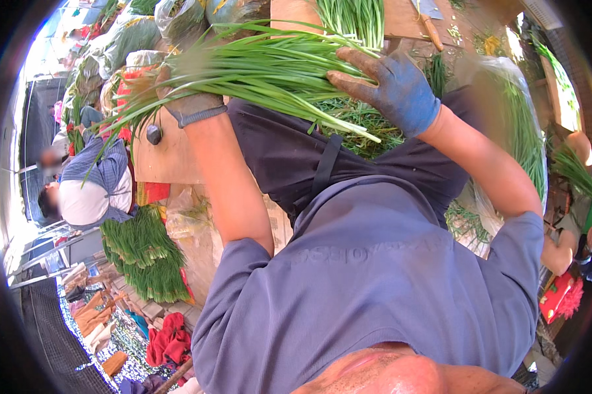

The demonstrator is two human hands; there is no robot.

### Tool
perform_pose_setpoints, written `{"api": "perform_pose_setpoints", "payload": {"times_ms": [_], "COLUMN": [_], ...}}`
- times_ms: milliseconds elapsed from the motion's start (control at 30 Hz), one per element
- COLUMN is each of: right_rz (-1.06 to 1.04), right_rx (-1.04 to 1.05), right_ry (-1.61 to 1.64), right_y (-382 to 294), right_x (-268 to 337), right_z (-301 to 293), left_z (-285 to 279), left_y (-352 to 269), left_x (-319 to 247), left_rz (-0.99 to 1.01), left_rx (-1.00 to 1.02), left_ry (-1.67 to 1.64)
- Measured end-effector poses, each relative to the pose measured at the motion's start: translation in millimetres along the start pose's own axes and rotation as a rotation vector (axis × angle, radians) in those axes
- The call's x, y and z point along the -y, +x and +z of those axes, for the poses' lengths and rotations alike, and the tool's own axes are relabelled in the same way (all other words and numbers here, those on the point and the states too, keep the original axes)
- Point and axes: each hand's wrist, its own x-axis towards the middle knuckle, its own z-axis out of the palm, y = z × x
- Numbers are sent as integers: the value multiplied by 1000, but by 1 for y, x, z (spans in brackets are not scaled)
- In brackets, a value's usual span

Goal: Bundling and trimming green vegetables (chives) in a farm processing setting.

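Note:
A loose bundle of long green leafy stalks, like garlic chives [256, 64], stretches between my two gloved hands above my lap. My left hand [190, 101], in a soiled work glove, is closed around the leafy end; its fingers are partly hidden by the leaves. At the pale stem end is my right hand [389, 83], in a blue, dirt-stained glove, with thumb and fingers spread against the stalks. A few stalks hang lower than the others. More cut stalks [355, 22] lie on a wooden board [399, 27] beyond, beside a wooden-handled knife [431, 30].
Loose green trimmings [360, 128] lie between my knees. A clear plastic bag of greens [517, 118] stands at the right. Below a wooden board [163, 157] at the left are stacked green bundles [143, 251]. A person [96, 182] sits at the far left, near filled sacks [128, 39].

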Motion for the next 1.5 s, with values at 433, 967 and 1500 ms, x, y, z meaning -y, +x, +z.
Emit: {"api": "perform_pose_setpoints", "payload": {"times_ms": [433,967,1500], "right_rz": [213,495,1231], "right_rx": [-167,-59,76], "right_ry": [529,829,960], "right_y": [50,-4,-33], "right_x": [-28,-17,19], "right_z": [-14,-67,5], "left_z": [10,26,53], "left_y": [-5,-17,-28], "left_x": [25,20,11], "left_rz": [136,353,301], "left_rx": [-111,-268,25], "left_ry": [146,173,115]}}
